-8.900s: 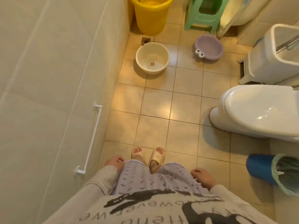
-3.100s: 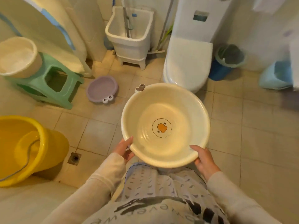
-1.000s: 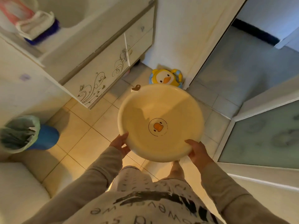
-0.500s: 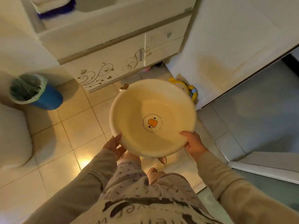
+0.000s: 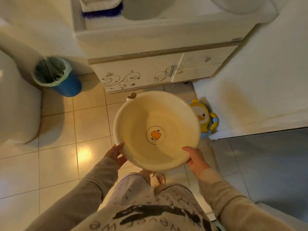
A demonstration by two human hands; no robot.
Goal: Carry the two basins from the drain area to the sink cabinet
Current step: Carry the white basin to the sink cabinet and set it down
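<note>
Cream plastic, the basin (image 5: 156, 130) with an orange duck printed on its bottom is held above the tiled floor (image 5: 58, 130), the left hand (image 5: 115, 155) gripping its near-left rim and the right hand (image 5: 195, 159) clasping its near-right rim. Beyond both hands stands the sink cabinet (image 5: 141, 72), close to the basin's far rim. Ahead of the right hand, a yellow duck toy (image 5: 204, 117) sits beside the basin; a blue bin (image 5: 56, 75) stands far ahead of the left hand.

- Cream basin (image 5: 141, 130) is being held off the floor, open side up, tilting slightly; a hand is gripping the near rim on each side.
- Orange duck print is showing at the inner bottom, beyond the grips.
- Heart-shaped tab is sitting on the far rim, opposite the grips.
- Sink cabinet (image 5: 138, 75) is standing just beyond the far rim.
</note>
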